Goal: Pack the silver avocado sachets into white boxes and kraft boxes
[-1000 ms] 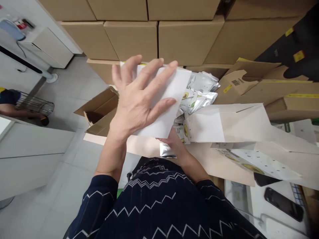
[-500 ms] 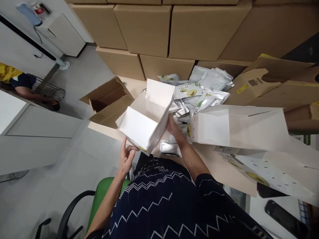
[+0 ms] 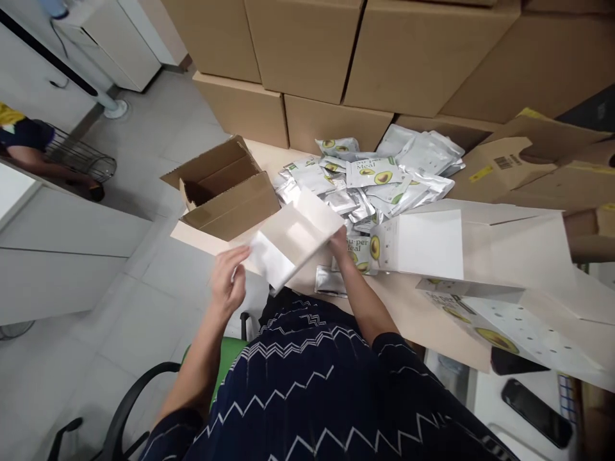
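A white cardboard box (image 3: 300, 234), blurred by motion, is tilted above the table's front edge with its inside facing up. My right hand (image 3: 339, 243) grips its right end; most of those fingers are hidden. At the opposite side is my left hand (image 3: 227, 279), thumb apart from the fingers and fingertips beside the box's left flap, perhaps touching it. Behind the box lies a heap of silver-white pouches (image 3: 375, 173) printed with avocados. One flat silver pouch (image 3: 330, 280) rests near the table edge, left of my right forearm.
An open brown carton (image 3: 230, 192) stands left on the table (image 3: 196, 238). Brown boxes (image 3: 307, 51) are stacked behind. Two open white boxes (image 3: 427, 243) (image 3: 509, 326) lie right, with a phone (image 3: 537, 412) below. A green chair (image 3: 228, 358) is beside me; another person's arm (image 3: 52, 168) shows far left.
The white box has tipped so its inside faces up more. My left hand has moved left and up, from under the box to beside its flap. The camera view has shifted slightly.
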A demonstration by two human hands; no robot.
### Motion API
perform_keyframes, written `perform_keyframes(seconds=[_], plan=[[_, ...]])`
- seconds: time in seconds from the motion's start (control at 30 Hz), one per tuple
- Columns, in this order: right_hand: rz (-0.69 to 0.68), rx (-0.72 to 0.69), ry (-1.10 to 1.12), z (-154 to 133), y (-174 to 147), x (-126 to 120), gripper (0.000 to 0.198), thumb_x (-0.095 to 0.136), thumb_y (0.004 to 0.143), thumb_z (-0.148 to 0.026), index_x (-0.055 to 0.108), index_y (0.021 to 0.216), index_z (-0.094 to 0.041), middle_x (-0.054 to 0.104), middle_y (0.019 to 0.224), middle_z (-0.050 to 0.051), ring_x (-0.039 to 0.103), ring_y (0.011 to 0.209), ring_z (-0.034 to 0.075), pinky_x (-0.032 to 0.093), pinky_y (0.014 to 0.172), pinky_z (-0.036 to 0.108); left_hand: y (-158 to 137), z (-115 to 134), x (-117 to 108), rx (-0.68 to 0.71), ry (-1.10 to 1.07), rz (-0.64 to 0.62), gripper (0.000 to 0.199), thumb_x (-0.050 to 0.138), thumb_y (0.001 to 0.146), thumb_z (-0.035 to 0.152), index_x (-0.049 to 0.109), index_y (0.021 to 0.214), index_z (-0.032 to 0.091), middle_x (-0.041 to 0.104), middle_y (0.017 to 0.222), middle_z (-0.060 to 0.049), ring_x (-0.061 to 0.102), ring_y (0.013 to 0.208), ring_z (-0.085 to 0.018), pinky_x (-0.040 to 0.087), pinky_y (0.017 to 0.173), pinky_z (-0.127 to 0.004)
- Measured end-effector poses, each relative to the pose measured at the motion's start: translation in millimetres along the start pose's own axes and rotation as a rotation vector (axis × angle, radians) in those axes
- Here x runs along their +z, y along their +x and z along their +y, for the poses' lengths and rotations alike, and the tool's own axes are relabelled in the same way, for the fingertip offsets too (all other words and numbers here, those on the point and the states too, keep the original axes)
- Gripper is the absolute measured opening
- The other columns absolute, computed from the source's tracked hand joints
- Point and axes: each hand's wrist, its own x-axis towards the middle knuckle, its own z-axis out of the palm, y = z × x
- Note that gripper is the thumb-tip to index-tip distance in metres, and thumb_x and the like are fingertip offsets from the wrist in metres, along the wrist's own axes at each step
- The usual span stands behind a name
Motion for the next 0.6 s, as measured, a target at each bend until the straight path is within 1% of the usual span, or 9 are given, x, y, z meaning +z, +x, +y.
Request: perform_keyframes(seconds=[0.07,0.13,0.2,0.27,0.33,0.4,0.47,0.53,0.6], plan=[[0.199,-0.048,0.008,-12,-3,-7,0.039,0.048,0.084,-0.052,0.064,0.1,-0.021,0.068,0.108,0.01,0.061,0.106,0.024,0.05,0.092,0.036,29,6,8,0.158,0.116,-0.234,0.046,0.05,0.088,0.01,0.062,0.129,0.025,0.068,0.125,-0.01,0.057,0.123,-0.029,0.046,0.103,-0.054],[0.366,-0.122,0.017,-31,-10,-16,0.044,0.041,0.09,-0.054,0.064,0.106,-0.021,0.068,0.108,0.01,0.063,0.102,0.022,0.052,0.088,0.035,49,11,19,0.257,0.207,-0.452,0.054,0.049,0.084,0.004,0.061,0.132,0.026,0.067,0.128,-0.011,0.052,0.128,-0.033,0.043,0.105,-0.06],[0.436,-0.214,0.023,-57,-25,-27,0.047,0.036,0.095,-0.056,0.064,0.109,-0.021,0.068,0.104,0.009,0.066,0.095,0.02,0.054,0.082,0.034,57,15,29,0.3,0.246,-0.575,0.051,0.051,0.083,0.004,0.064,0.127,0.027,0.07,0.119,-0.011,0.053,0.126,-0.036,0.039,0.107,-0.066],[0.41,-0.325,0.009,-88,-50,-37,0.044,0.038,0.097,-0.056,0.065,0.112,-0.023,0.068,0.104,0.008,0.066,0.092,0.019,0.056,0.08,0.035,56,19,30,0.311,0.266,-0.608,0.042,0.052,0.083,0.006,0.068,0.115,0.027,0.072,0.103,-0.01,0.057,0.119,-0.035,0.036,0.109,-0.068],[0.209,-0.453,-0.051,-119,-80,-42,0.038,0.046,0.097,-0.055,0.067,0.114,-0.028,0.068,0.111,0.007,0.066,0.104,0.022,0.055,0.089,0.041,49,25,22,0.335,0.298,-0.614,0.034,0.052,0.083,0.006,0.07,0.102,0.027,0.07,0.093,-0.009,0.06,0.112,-0.031,0.036,0.112,-0.067],[-0.123,-0.55,-0.162,-143,-106,-43,0.035,0.06,0.091,-0.054,0.069,0.118,-0.033,0.069,0.118,0.005,0.057,0.124,0.028,0.049,0.101,0.048,39,31,4,0.374,0.319,-0.642,0.028,0.051,0.084,0.006,0.069,0.094,0.026,0.069,0.091,-0.008,0.061,0.107,-0.028,0.038,0.113,-0.063],[-0.404,-0.581,-0.276,-155,-121,-39,0.034,0.069,0.087,-0.05,0.07,0.118,-0.037,0.07,0.116,0.004,0.046,0.136,0.033,0.041,0.11,0.054,26,37,-17,0.379,0.311,-0.687,0.025,0.052,0.085,0.009,0.068,0.091,0.026,0.068,0.091,-0.007,0.063,0.103,-0.027,0.044,0.11,-0.057],[-0.553,-0.577,-0.365,-154,-126,-36,0.026,0.068,0.089,-0.046,0.073,0.113,-0.038,0.073,0.103,0.005,0.045,0.135,0.033,0.033,0.114,0.056,11,39,-36,0.336,0.311,-0.719,0.02,0.055,0.085,0.014,0.069,0.092,0.026,0.068,0.093,-0.008,0.064,0.101,-0.028,0.052,0.1,-0.051],[-0.595,-0.572,-0.442,-145,-126,-36,0.017,0.063,0.093,-0.042,0.076,0.102,-0.036,0.072,0.09,0.006,0.051,0.125,0.033,0.03,0.114,0.056,-3,37,-47,0.269,0.307,-0.77,0.021,0.057,0.085,0.022,0.07,0.1,0.026,0.069,0.099,-0.009,0.064,0.101,-0.03,0.056,0.091,-0.048]])
